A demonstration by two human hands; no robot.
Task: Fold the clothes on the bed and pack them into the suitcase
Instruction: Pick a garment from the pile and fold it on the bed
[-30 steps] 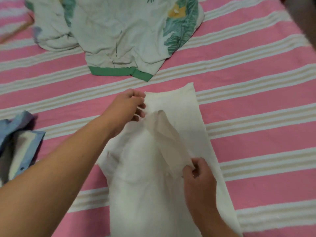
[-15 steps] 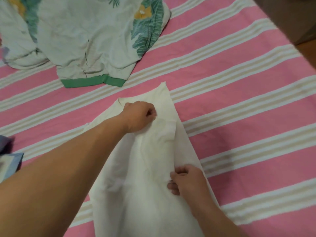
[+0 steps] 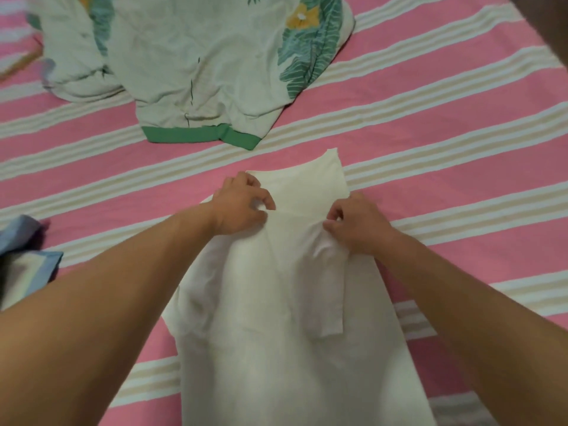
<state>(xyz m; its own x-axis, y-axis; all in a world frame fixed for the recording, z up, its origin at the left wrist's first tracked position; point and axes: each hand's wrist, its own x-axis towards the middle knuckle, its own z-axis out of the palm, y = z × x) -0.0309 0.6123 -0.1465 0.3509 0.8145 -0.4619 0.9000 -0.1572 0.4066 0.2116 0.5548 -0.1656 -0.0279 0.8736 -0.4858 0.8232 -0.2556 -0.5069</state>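
A: Change since half a second back?

B: Right hand (image 3: 356, 224) has moved up the white garment (image 3: 276, 318) to its far end, level with the left hand (image 3: 241, 206). Both grips pinch a fold of cloth, fingers curled.

A: Where does the garment lie?

B: Flat on the bed (image 3: 445, 142), between the forearms, a sleeve folded across its middle.

A: Count?

B: Three garments: the white one, a leaf-print one (image 3: 199, 66) beyond it, a blue one (image 3: 27, 256) at the left edge. Two hands.
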